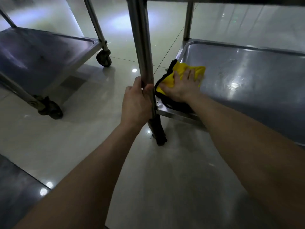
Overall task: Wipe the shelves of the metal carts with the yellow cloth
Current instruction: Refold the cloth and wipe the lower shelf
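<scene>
Shelf seems open; post bars its corner.

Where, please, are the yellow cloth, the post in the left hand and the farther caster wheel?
yellow cloth (179, 67): head view, bare upper fold.
post (140, 38): head view, middle of shaft.
farther caster wheel (104, 60): head view, wheel's side face.

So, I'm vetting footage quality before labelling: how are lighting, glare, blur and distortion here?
Head view: dim overall; glare spots on the lower shelf beside the yellow cloth and on the glossy floor; the right hand slightly motion-blurred; wide-angle distortion tilts the cart post that the left hand grips.
</scene>
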`<state>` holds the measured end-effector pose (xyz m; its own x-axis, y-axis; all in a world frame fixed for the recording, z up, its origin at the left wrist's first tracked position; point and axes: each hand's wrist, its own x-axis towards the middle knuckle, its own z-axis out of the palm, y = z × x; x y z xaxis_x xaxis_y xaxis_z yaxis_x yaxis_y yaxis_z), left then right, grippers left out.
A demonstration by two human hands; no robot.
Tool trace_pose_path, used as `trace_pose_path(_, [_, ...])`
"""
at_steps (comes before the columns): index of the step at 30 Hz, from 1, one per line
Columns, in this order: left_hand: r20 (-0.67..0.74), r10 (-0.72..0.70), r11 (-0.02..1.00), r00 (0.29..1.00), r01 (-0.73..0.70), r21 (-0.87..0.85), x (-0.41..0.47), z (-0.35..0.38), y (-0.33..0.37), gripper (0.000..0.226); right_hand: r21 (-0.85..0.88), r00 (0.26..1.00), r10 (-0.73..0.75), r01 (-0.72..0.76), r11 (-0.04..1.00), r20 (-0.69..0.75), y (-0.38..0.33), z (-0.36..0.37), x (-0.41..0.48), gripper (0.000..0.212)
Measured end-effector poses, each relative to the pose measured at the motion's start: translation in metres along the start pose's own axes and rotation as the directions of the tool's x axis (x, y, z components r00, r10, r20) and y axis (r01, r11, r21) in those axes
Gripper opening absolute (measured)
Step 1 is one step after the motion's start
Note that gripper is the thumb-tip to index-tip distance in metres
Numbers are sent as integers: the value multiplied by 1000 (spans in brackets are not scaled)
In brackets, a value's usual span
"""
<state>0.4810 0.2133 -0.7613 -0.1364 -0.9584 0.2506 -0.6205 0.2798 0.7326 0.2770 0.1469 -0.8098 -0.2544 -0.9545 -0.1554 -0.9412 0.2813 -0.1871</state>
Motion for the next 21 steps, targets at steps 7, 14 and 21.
trace_pose_path(7, [102,-94,996,990,94,9,-11,-17,21,34,-206,941,-337,322,924,-40,12,11,-122,89])
trace_pose_path(14, [59,-97,992,994,91,91,-13,-14,15,31,-141,938,-345,337,931,-40,22,-13,-159,59])
trace_pose_path(21, [388,-329,932,861,230,279,-77,-77,74,32,57,983,-110,102,993,145,83,-111,-259,49])
